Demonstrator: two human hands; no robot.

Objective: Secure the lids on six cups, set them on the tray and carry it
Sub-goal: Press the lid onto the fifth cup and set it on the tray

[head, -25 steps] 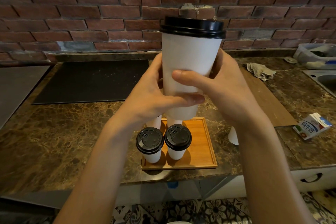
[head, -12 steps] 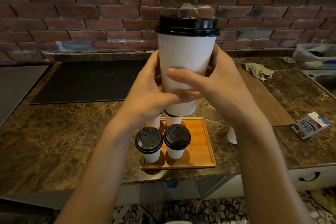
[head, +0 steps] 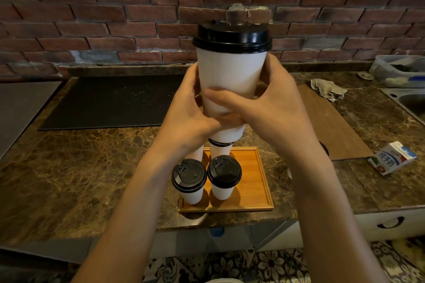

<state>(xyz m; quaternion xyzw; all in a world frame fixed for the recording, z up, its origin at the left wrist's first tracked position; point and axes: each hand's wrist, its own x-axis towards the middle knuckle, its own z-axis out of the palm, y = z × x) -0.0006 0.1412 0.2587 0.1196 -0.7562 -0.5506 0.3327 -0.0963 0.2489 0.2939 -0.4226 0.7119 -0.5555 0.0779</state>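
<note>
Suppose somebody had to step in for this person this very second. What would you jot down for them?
Left hand and right hand: both grip the held cup, upright above the counter, black lid on.
Wooden tray: front-left cup and front-right cup lidded; rear cups behind them, partly hidden by the hands.
Done: four cups on the tray, a fifth lidded.
Left: set this cup on the tray's bare right side, find the sixth (not clearly in view), lid it, load it, carry the tray.
</note>
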